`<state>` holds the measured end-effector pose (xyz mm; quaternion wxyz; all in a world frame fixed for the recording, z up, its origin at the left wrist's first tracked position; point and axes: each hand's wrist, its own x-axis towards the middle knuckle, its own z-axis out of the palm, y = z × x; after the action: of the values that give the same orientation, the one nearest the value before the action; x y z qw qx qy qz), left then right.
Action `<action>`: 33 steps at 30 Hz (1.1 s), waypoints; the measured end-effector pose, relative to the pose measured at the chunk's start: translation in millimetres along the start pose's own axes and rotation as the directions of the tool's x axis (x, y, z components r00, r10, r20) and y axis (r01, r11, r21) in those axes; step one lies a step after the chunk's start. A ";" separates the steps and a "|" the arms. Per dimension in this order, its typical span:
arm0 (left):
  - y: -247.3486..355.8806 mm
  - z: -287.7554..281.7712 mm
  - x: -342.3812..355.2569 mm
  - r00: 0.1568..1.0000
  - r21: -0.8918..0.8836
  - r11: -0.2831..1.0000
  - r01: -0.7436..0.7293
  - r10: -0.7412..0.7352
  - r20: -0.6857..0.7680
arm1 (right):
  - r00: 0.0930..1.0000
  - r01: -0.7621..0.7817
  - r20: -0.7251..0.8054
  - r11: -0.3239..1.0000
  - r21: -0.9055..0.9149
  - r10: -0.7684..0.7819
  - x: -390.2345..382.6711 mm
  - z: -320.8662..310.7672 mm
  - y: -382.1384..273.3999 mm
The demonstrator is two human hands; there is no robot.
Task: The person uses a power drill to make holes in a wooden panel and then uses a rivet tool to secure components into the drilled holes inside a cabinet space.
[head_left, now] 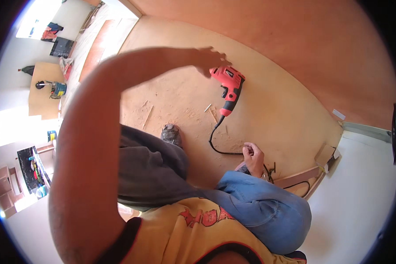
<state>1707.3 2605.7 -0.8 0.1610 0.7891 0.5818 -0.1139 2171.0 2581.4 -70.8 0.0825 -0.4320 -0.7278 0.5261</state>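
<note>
Drill point(231, 84), red and black, is near the upper middle of the tan floor point(277, 110), its head toward the far side and its handle end toward the person. From the left, a thin wood strip point(148, 116) lies amid loose dust beside the dark shoe point(171, 134); grit like this is best kept out of the motor vents, so tilting the tool clear of it seems wiser than dragging it. Next, the left hand point(210, 60) reaches across to the drill's front end, its fingers over the nose; whether they grasp it or merely rest there I cannot tell. A firm hold on a motionless nose, with nothing pressing the trigger, would be the sound way to handle that end. Black cord point(210, 138) curves from the handle toward the right hand point(254, 159), whose fingers are loosely curled by the knee; whether the cord is pinched in them I cannot tell. Keeping it slack and away from the nose should prevent snagging. Farther right, a cardboard piece point(324, 155) sits by the wall, well apart from the drill.
</note>
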 end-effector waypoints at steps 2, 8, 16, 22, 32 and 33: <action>-42.9 -12.5 -30.6 0.957 -0.173 0.955 0.242 -0.206 0.203 | 1.000 -0.001 0.009 1.000 -0.029 0.001 -5.6 1.2 3.4; -165.2 87.5 -259.2 0.498 -0.007 0.508 0.862 -0.843 0.202 | 0.999 0.015 0.035 0.999 0.032 -0.016 8.4 2.0 -7.8; -200.8 220.9 -281.0 0.121 -0.553 -0.403 0.729 -0.719 0.684 | 0.966 -0.144 -0.235 0.979 -0.143 0.108 -31.7 -68.8 -31.0; -224.1 354.1 -287.1 0.177 -0.718 -0.696 -0.022 -0.709 0.682 | 1.000 -0.002 0.004 0.869 -0.495 0.005 -50.1 -61.2 -71.8; -239.5 226.6 -324.0 0.076 -0.897 -0.438 0.058 -0.894 0.442 | 0.930 -0.301 -0.369 0.568 -0.766 -0.005 41.1 -354.7 36.1; -236.2 205.9 -317.6 0.232 -0.952 -0.304 -0.035 -0.929 0.288 | 0.889 -0.355 -0.456 0.591 -0.725 -0.026 45.1 -385.9 67.9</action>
<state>1389.0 2310.2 -102.8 0.3033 0.0118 0.7859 0.5387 2401.9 2886.7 24.3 -0.0130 -0.5926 -0.8039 0.0482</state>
